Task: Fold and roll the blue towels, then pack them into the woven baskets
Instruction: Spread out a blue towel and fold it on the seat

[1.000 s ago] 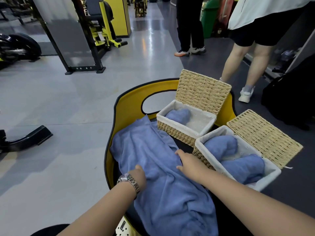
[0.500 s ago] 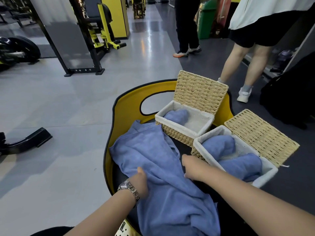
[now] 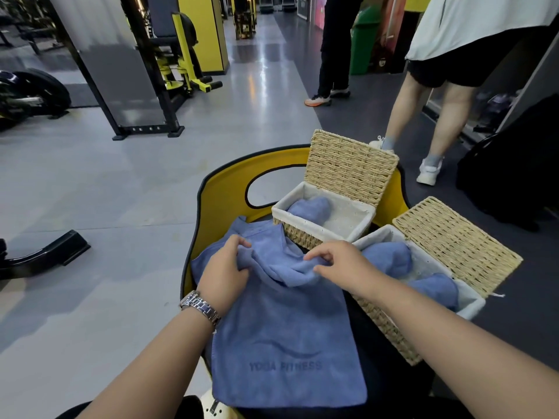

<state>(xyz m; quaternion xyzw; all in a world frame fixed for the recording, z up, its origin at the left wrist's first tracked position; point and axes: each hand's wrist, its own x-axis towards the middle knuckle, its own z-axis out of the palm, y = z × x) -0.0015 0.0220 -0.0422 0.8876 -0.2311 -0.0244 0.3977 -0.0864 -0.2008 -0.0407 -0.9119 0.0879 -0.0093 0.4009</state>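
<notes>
A blue towel (image 3: 287, 337) printed "YOGA FITNESS" lies on the black seat of a yellow-edged bench (image 3: 223, 192). My left hand (image 3: 225, 270) grips its bunched far part on the left. My right hand (image 3: 338, 263) pinches the same bunched fold on the right. Beyond them stands a woven basket (image 3: 305, 234) with its lid up and one rolled blue towel (image 3: 311, 208) inside. A second open woven basket (image 3: 390, 328) sits to the right, holding two rolled blue towels (image 3: 390, 257).
Two people stand on the floor beyond the baskets, one (image 3: 423, 116) close to the far basket. Gym machines (image 3: 169, 65) fill the back left. A black machine foot (image 3: 45, 252) lies on the floor at left, and a dark bag (image 3: 514, 164) sits at right.
Both hands have moved away from me up the towel and gathered its far part into a fold. The near end now lies flat, showing the printed logo.
</notes>
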